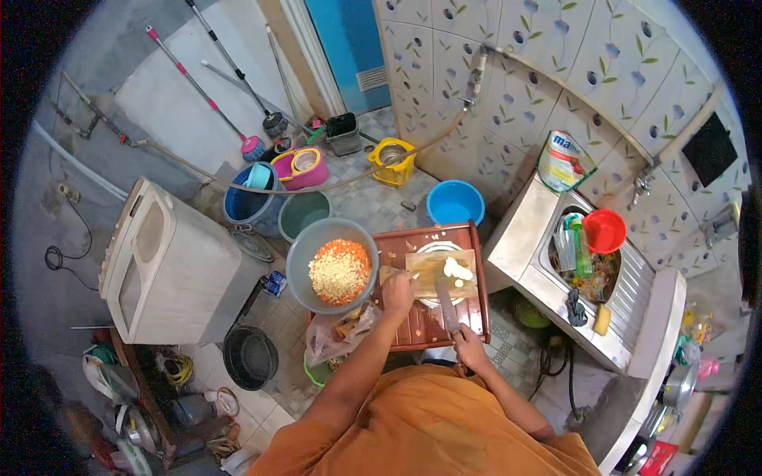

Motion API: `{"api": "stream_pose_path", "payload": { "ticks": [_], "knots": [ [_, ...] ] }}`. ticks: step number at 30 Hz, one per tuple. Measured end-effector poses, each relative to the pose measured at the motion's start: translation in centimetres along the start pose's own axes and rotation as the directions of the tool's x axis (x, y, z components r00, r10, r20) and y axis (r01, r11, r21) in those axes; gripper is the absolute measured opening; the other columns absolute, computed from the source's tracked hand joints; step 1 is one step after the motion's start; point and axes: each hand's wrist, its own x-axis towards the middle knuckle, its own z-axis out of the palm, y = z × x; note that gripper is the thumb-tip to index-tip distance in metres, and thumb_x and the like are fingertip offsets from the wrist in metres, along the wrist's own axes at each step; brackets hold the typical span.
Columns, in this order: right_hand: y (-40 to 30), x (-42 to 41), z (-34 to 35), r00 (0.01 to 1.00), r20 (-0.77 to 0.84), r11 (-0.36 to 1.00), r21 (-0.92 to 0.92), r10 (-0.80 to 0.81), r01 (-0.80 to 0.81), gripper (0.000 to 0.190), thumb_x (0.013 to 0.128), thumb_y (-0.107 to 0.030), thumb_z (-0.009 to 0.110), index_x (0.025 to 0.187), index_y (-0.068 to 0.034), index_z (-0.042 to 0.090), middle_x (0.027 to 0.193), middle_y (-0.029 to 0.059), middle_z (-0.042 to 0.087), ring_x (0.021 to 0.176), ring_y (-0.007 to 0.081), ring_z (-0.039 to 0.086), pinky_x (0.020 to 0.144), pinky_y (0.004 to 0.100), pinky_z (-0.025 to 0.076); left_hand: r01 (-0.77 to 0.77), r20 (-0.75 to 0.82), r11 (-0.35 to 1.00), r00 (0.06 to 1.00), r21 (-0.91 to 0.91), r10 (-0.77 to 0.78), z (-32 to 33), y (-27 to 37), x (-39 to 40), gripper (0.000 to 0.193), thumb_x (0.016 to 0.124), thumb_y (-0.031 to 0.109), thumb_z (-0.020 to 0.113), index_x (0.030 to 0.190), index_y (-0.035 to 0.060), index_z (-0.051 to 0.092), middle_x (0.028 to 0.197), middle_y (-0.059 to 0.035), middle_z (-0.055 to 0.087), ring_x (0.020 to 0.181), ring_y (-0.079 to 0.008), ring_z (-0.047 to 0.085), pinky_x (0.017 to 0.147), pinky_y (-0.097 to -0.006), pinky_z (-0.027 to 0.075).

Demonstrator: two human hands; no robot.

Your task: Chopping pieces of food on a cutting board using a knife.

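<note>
My right hand [470,350] grips the handle of a kitchen knife [446,303], whose broad blade points away from me over the wooden cutting board [425,262]. White peeled pieces of food [457,269] lie on the board's right half, to the right of the blade tip. My left hand [397,293] is curled at the board's left edge, by its handle. A small pale spot shows at its fingertips; whether it is a held piece is unclear. Left of this hand stands a grey basin [292,268] holding chopped orange and pale yellow pieces [339,272].
A round white plate or tray [437,245] shows under the board on a reddish-brown wooden table [411,333]. A plastic bag [339,333] sits by my left forearm. To the right is a steel sink [631,262] with a red bowl [604,231]. A blue basin [455,202] stands beyond the table.
</note>
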Motion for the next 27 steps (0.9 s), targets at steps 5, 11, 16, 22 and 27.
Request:
{"api": "stream_pose_path", "payload": {
  "ticks": [5,11,16,22,27],
  "knots": [
    [2.6,1.9,0.2,0.982,-0.024,0.976,-0.113,-0.190,0.186,0.015,0.097,-0.019,0.043,0.090,-0.008,0.047,0.058,-0.0008,0.041,0.039,0.0101,0.038,0.036,0.0266,0.033,0.254,-0.122,0.913,0.944,-0.319,-0.305,-3.1,-4.2,-0.1,0.018,0.080,0.017,0.067,0.083,-0.0013,0.064,0.072,-0.0159,0.063,0.070,-0.0302,0.063,0.066,-0.0410,0.049],
    [2.5,2.0,0.2,0.984,-0.043,0.974,-0.152,-0.175,0.167,0.017,0.098,-0.021,0.044,0.091,-0.006,0.049,0.058,0.0000,0.043,0.040,0.0105,0.040,0.038,0.0274,0.034,-0.053,-0.107,0.978,0.994,-0.201,0.032,-3.4,0.4,0.1,0.019,0.077,0.018,0.070,0.086,0.0049,0.059,0.083,-0.0152,0.062,0.081,-0.0336,0.061,0.073,-0.0440,0.049],
    [2.2,2.2,0.3,0.977,-0.024,0.961,-0.188,-0.213,0.205,0.019,0.098,-0.022,0.044,0.092,-0.006,0.050,0.059,0.0006,0.045,0.041,0.0108,0.042,0.038,0.0282,0.036,0.000,0.006,0.995,1.000,-0.095,0.000,-1.1,0.0,0.3,0.023,0.077,0.016,0.073,0.094,0.0039,0.063,0.093,-0.0158,0.062,0.089,-0.0343,0.059,0.077,-0.0442,0.047],
    [2.8,2.1,0.1,0.971,-0.024,0.956,-0.182,-0.238,0.230,0.019,0.097,-0.021,0.044,0.089,-0.005,0.049,0.058,0.0011,0.045,0.041,0.0112,0.042,0.039,0.0285,0.035,0.092,0.045,0.996,0.995,-0.013,-0.091,0.3,-0.9,0.8,0.016,0.078,0.015,0.070,0.084,0.0001,0.067,0.080,-0.0173,0.065,0.078,-0.0352,0.063,0.071,-0.0461,0.049],
    [1.8,1.1,-0.7,0.974,-0.041,0.960,-0.183,-0.223,0.213,0.019,0.096,-0.020,0.044,0.087,-0.005,0.048,0.058,0.0020,0.045,0.042,0.0114,0.044,0.039,0.0288,0.036,0.219,-0.290,0.908,0.898,-0.357,-0.330,-1.2,-3.1,1.3,0.018,0.081,0.016,0.062,0.074,-0.0002,0.066,0.072,-0.0198,0.064,0.067,-0.0360,0.062,0.064,-0.0414,0.048]
  ]
}}
